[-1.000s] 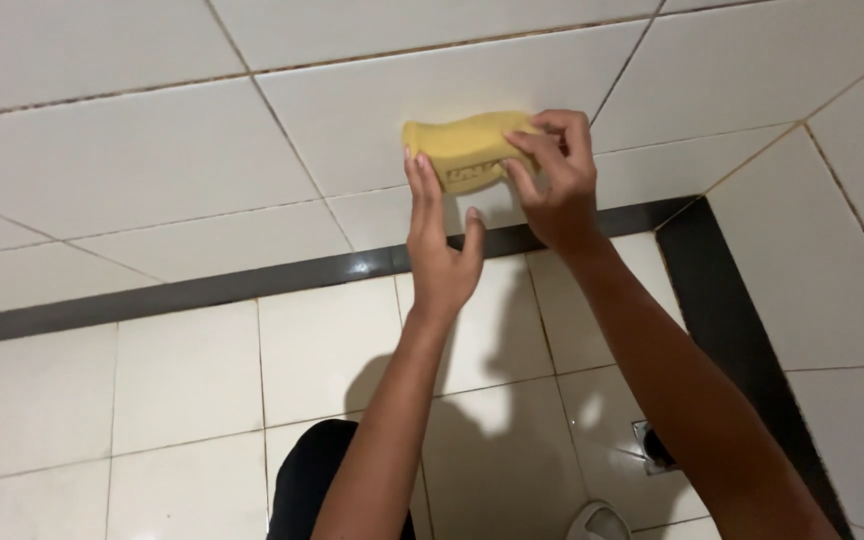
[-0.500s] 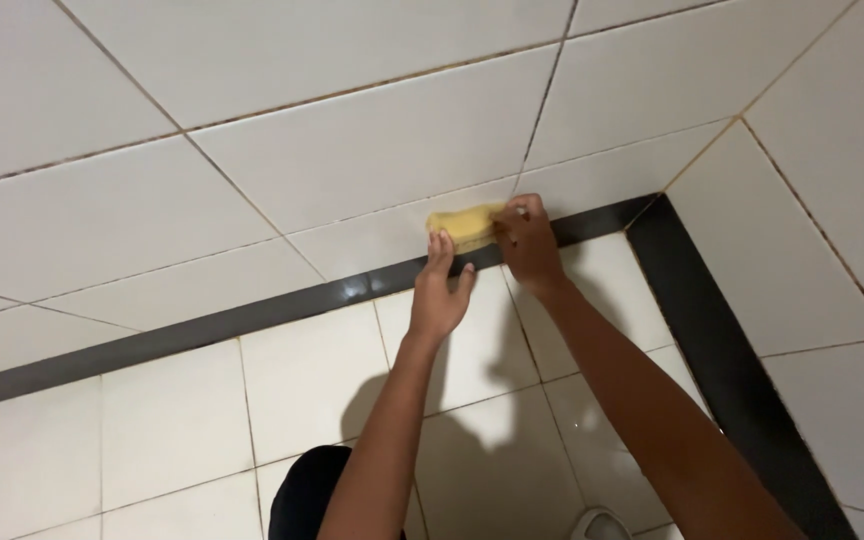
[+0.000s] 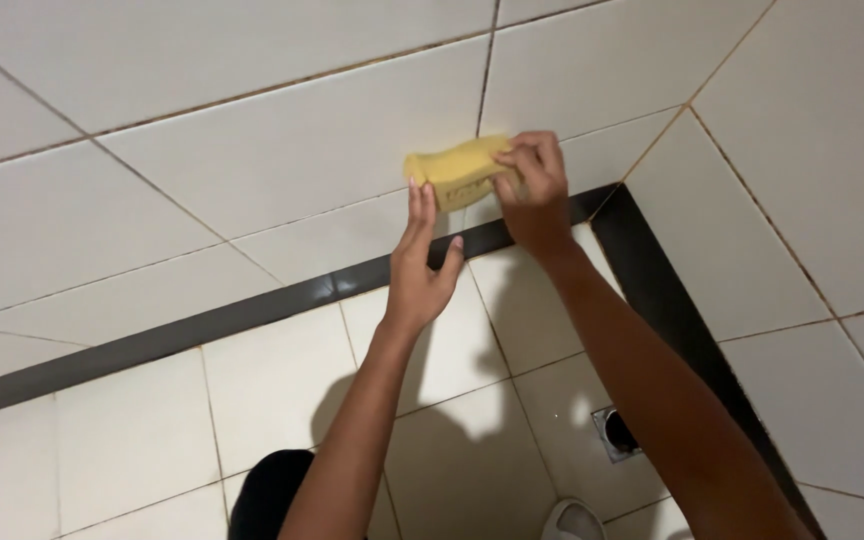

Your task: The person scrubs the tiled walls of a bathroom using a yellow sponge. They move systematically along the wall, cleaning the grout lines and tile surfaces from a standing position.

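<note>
A yellow sponge (image 3: 457,170) is pressed against the white wall tiles (image 3: 282,130), just above the black border strip (image 3: 282,300). My right hand (image 3: 532,190) grips the sponge's right end with curled fingers. My left hand (image 3: 420,265) rests flat and upright on the wall, its fingertips touching the sponge's lower left edge. Both forearms reach up from the bottom of the view.
The two tiled walls meet in a corner at the right, where the black strip (image 3: 672,310) turns down. A square floor drain (image 3: 617,432) lies below my right forearm. A white object (image 3: 572,520) and a dark shape (image 3: 267,495) sit at the bottom edge.
The sponge and both hands went down the wall to the black strip, then back up a little. The view has closed in on them.
</note>
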